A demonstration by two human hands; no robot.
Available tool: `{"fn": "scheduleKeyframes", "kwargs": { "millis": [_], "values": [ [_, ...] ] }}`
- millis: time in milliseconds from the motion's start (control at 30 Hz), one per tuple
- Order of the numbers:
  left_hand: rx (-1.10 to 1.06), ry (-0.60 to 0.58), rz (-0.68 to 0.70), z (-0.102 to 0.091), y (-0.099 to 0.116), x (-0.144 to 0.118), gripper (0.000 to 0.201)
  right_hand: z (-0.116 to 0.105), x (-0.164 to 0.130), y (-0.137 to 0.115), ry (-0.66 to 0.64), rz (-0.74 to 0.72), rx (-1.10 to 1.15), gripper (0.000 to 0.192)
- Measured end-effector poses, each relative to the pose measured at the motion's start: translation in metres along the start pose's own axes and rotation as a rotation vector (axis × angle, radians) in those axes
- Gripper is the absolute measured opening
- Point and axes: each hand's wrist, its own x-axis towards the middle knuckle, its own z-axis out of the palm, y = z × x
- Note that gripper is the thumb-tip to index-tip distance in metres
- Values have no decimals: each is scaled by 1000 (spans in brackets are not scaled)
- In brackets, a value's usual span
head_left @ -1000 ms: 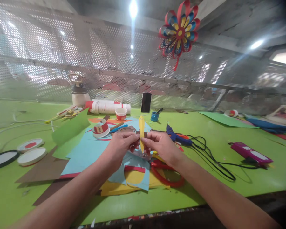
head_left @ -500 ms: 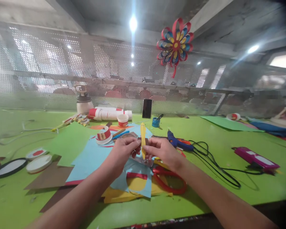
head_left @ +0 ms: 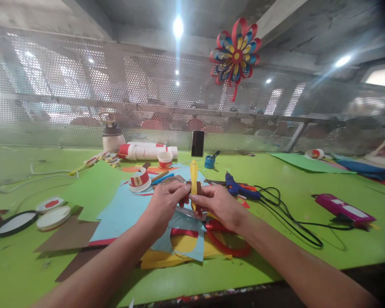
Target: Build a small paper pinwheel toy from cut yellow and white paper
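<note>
nearest, red-handled scissors (head_left: 226,239) lie on the green worktop (head_left: 276,252). above them, left hand (head_left: 162,205) and right hand (head_left: 220,205) pinch an upright yellow paper strip (head_left: 194,182) and its brown paper band (head_left: 189,184); steady, even fingertip pressure would serve. beyond lies a blue glue gun (head_left: 239,188).

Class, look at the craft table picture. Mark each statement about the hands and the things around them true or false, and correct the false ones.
1. Both hands hold a yellow paper strip upright. True.
2. The red scissors are in the right hand. False: they lie on the table below it.
3. A blue glue gun lies right of the hands. True.
4. The left hand holds the paper cup. False: the cup stands farther back.
</note>
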Motion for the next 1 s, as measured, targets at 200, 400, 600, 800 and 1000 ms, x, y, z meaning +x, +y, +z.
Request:
{"fn": "scheduleKeyframes", "kwargs": {
  "millis": [200, 400, 600, 800, 1000],
  "values": [
    [-3, 15, -27, -1, -5, 1, 32, 1, -1, -1, 10, -3, -53, 30],
    [-10, 4, -29, -2, -4, 0, 31, 0, -1, -2, 11, 0, -55, 32],
    [-19, 16, -39, -2, -3, 1, 32, 1, -1, -4, 14, 1, -91, 34],
    [-5, 15, -24, -2, -3, 1, 35, 0, -1, -2, 5, -4, -62, 32],
    [13, 14, -7, -3, -1, 1, 34, 0, -3, -5, 8, 14, -103, 33]
  ]
}}
